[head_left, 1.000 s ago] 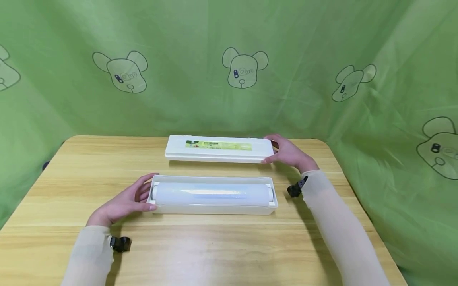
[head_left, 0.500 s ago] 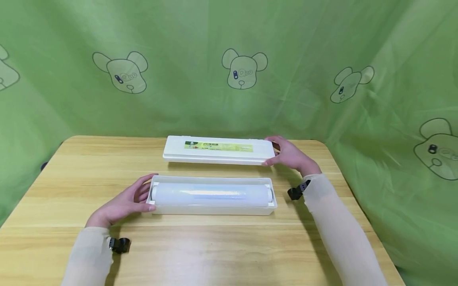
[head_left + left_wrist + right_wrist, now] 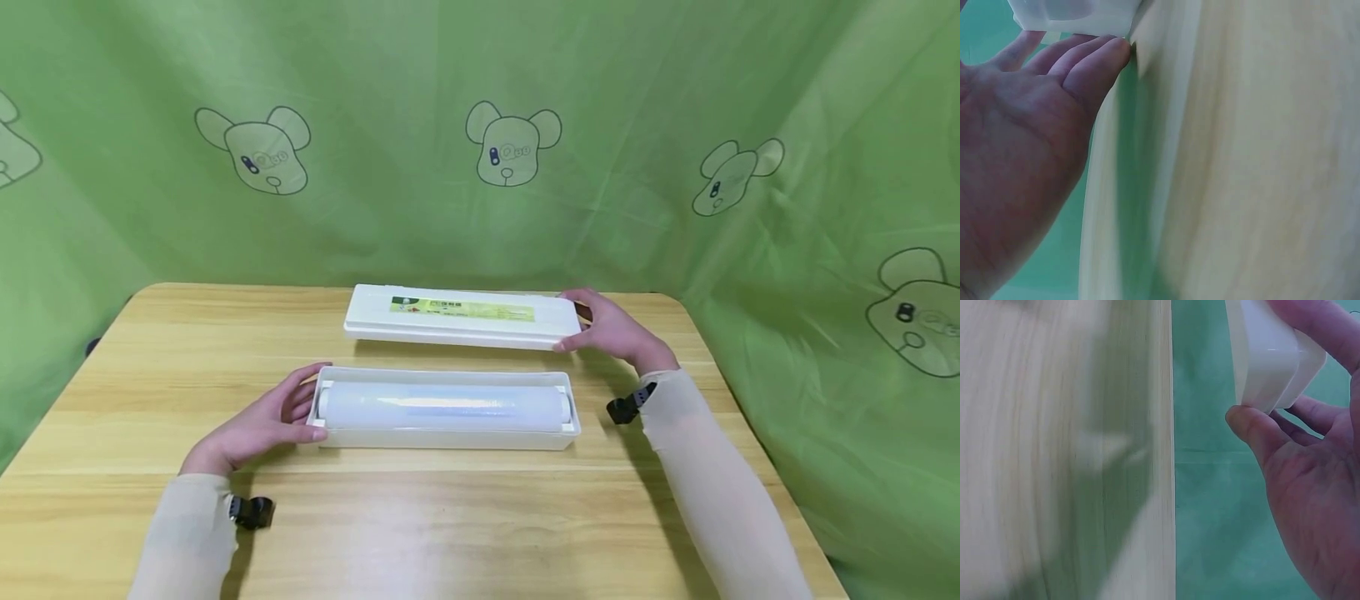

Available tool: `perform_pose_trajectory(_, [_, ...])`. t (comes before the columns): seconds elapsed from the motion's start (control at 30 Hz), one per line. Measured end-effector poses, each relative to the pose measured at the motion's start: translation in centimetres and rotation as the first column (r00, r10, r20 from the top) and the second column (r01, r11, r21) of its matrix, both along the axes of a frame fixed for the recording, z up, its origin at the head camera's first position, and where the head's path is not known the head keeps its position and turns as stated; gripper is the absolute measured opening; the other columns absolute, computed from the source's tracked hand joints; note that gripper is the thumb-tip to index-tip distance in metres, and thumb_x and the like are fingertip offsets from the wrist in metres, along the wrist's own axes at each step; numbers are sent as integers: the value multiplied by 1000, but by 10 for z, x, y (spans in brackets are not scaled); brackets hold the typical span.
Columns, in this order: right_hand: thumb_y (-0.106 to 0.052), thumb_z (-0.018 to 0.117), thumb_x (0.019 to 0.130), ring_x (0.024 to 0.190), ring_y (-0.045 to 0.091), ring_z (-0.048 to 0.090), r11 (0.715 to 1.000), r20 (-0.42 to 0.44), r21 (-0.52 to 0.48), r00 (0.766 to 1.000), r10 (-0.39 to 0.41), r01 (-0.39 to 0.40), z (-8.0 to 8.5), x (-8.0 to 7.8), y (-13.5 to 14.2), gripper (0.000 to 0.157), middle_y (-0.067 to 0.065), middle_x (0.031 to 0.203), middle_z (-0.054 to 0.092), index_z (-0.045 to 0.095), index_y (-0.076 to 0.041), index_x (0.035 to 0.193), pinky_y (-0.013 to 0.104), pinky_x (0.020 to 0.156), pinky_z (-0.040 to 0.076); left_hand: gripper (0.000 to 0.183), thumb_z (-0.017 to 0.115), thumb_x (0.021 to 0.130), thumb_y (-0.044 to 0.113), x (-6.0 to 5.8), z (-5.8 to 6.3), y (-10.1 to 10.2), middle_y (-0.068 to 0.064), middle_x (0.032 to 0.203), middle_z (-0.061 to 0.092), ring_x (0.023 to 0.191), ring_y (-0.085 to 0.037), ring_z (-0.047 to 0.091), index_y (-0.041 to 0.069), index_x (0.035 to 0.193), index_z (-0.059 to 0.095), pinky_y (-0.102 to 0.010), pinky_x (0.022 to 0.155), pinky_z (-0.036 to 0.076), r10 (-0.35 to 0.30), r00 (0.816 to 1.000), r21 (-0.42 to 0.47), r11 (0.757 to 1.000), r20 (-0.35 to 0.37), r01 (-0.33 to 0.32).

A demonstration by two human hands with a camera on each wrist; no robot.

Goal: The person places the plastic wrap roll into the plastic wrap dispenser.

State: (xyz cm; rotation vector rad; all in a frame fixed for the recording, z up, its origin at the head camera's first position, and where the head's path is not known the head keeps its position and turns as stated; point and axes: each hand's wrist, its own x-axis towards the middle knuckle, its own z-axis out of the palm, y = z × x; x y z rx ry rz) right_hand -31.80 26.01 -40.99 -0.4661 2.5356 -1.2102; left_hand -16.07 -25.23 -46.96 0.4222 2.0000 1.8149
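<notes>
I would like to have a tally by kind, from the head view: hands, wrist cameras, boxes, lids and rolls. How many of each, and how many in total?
Hands: 2, left hand and right hand
Wrist cameras: 2, left camera and right camera
Boxes: 1, open white box
Lids: 1, labelled white lid
Rolls: 1, shiny roll inside the box
Total: 7

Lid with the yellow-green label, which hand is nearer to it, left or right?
Right: the right hand grips the lid at its right end. The left hand is farther off, at the left end of the white box holding the roll.
</notes>
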Motion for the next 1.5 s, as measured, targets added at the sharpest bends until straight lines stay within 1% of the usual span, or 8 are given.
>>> perform_pose_trajectory(0.23, [-20, 91, 68, 141, 36, 29, 1000, 17, -24, 1000, 16, -15, 0, 3, 2, 99, 19, 151, 33, 34, 1, 146, 45, 113, 32, 99, 77, 83, 4, 0, 0, 1, -26, 158, 17, 140, -44, 24, 8, 157, 11, -22, 102, 40, 2, 1000, -4, 1000, 8, -2])
perform_pose_trajectory(0.53, [-21, 91, 68, 141, 34, 29, 999, 14, -22, 999, 33, -33, 10, 10, -3, 100, 18, 151, 33, 33, 1, 147, 44, 112, 34, 99, 76, 84, 4, 0, 0, 0, -27, 157, 18, 140, -44, 24, 7, 157, 9, -22, 101, 42, -2, 1000, 0, 1000, 1, 2])
perform_pose_trajectory(0.77, [-20, 91, 68, 140, 35, 30, 999, 20, -42, 999, 29, -28, 12, 14, -5, 97, 18, 148, 35, 35, 1, 145, 44, 111, 35, 98, 75, 84, 3, 0, -2, 0, -28, 157, 19, 139, -44, 25, 6, 156, 10, -22, 101, 41, 0, 1000, -1, 1000, -13, 0])
perform_pose_trajectory(1.0, [-19, 92, 68, 142, 35, 26, 998, 42, -62, 999, 21, -19, 13, 19, -1, 97, 17, 150, 33, 35, -1, 144, 44, 112, 34, 98, 76, 84, 4, -1, -3, -1, -27, 157, 20, 139, -43, 25, 7, 156, 11, -23, 102, 41, -2, 1000, 2, 1000, -20, 2])
perform_pose_trajectory(1.3, [-18, 91, 70, 142, 32, 28, 997, 21, -71, 999, 41, -40, 18, 26, -3, 92, 15, 148, 35, 37, -4, 143, 43, 111, 35, 98, 76, 84, 4, 0, -1, 1, -26, 157, 19, 140, -44, 24, 7, 157, 10, -21, 101, 41, 4, 1000, 9, 1000, -7, -4])
perform_pose_trajectory(1.37, [-16, 90, 70, 142, 32, 28, 997, 23, -73, 999, 42, -40, 17, 27, -2, 90, 15, 148, 35, 38, -4, 142, 43, 111, 35, 96, 75, 85, 4, 0, 0, 1, -26, 157, 19, 140, -44, 23, 7, 157, 10, -20, 102, 40, 0, 1000, 5, 1000, -10, 0])
perform_pose_trajectory(1.43, [-17, 90, 71, 142, 33, 27, 997, 26, -72, 999, 39, -37, 18, 28, -1, 89, 15, 149, 35, 38, -5, 142, 44, 112, 34, 91, 71, 89, 6, 0, 3, 0, -24, 158, 17, 142, -43, 20, 6, 157, 11, -20, 104, 37, 6, 1000, -16, 1000, -17, -7])
perform_pose_trajectory(1.5, [-18, 90, 70, 142, 33, 26, 997, 28, -73, 999, 35, -33, 17, 29, 0, 90, 15, 149, 35, 38, -5, 143, 44, 112, 33, 81, 64, 95, 11, -1, 7, 0, -21, 160, 16, 143, -40, 18, 6, 157, 12, -27, 109, 33, 30, 999, -59, 998, -45, -33])
